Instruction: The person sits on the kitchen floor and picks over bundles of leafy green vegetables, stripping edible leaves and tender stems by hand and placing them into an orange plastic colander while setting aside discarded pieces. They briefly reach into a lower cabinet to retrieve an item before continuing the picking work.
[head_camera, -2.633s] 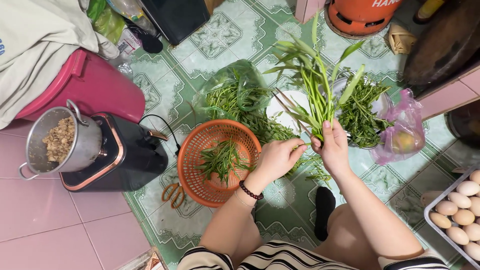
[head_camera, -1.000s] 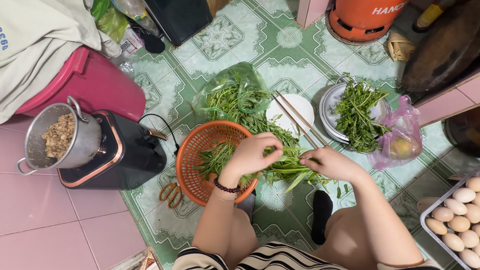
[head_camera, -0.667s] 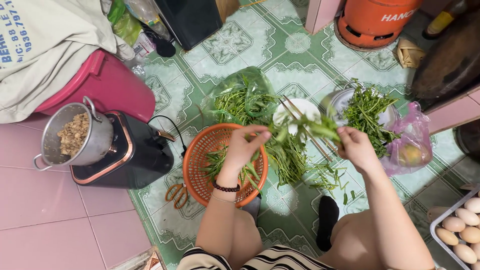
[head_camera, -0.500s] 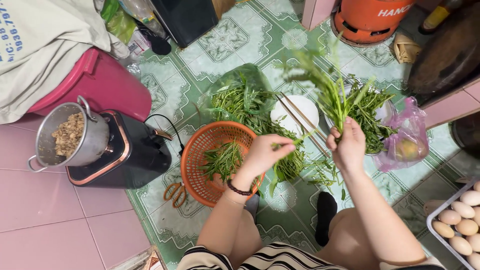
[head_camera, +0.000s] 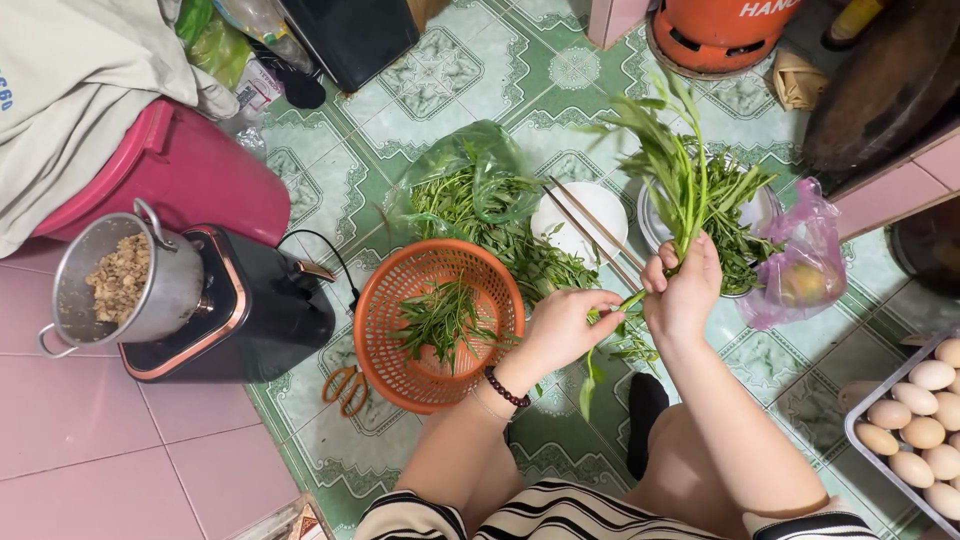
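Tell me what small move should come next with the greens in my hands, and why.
Probably snap off the stem end that the left hand pinches and drop it in the orange basket. The right hand holds the bunch of greens upright, the left fingers are at its base, and trimmed sprigs already lie in that basket.

The right hand (head_camera: 683, 292) is gripping a bunch of green stalks (head_camera: 680, 175) upright, while the left hand (head_camera: 566, 325) is pinching the stem ends below it. Just beside the left hand, an orange basket (head_camera: 385, 300) is holding picked greens (head_camera: 440, 315) on the tiled floor (head_camera: 330, 150).
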